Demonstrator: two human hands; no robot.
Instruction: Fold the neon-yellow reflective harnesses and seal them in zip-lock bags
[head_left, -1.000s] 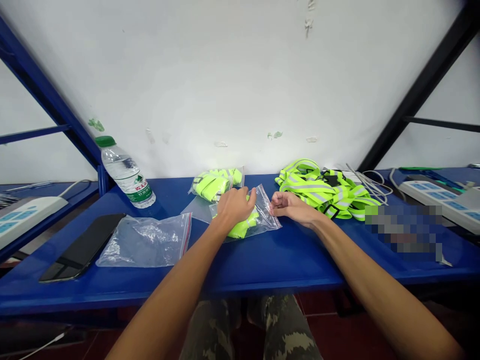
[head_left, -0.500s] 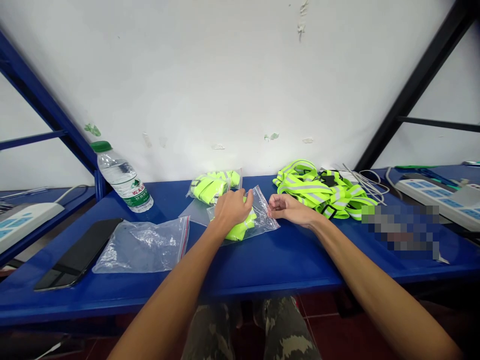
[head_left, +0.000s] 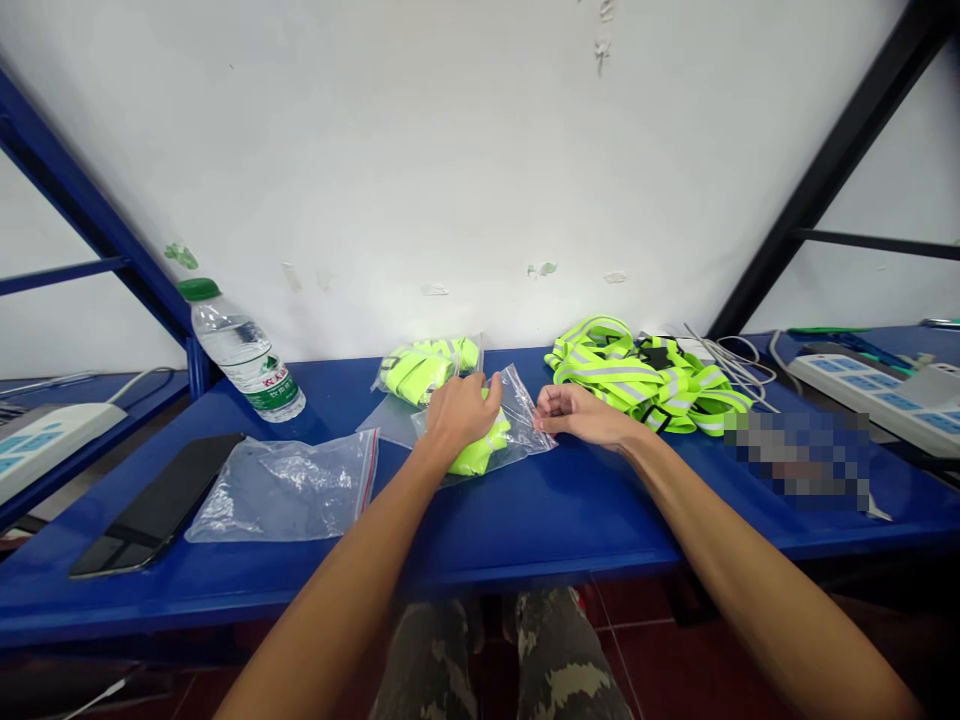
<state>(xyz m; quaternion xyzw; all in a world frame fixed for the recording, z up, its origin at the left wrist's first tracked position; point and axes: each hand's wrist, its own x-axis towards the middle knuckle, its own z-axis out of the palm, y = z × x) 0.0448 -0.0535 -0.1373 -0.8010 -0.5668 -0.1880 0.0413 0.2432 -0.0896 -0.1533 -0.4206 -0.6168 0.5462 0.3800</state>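
In the head view, a clear zip bag (head_left: 517, 420) holds a folded neon-yellow reflective strap (head_left: 480, 458). My left hand (head_left: 459, 408) lies over this bag, pressing on the strap inside, with its thumb apart; the other fingertips are partly hidden. At the bag's right end, my right hand (head_left: 574, 414) pinches the zip edge between thumb and fingers. Just behind my left hand sits another filled bag (head_left: 420, 372) with a similar yellow strap. A flat zip bag (head_left: 289, 490) with a red line along its right edge rests left of my left forearm.
Loose yellow reflective straps (head_left: 637, 380) with black buckles lie heaped at the right by the wall. A water bottle (head_left: 251, 360) and a black phone (head_left: 157, 510) are on the left of the blue table (head_left: 525, 540). White power strips (head_left: 877, 395) flank both sides, with cables near the heap.
The view has shifted very slightly. Both hands keep nearly the same places on the bag, my right hand still pinching its zip edge.
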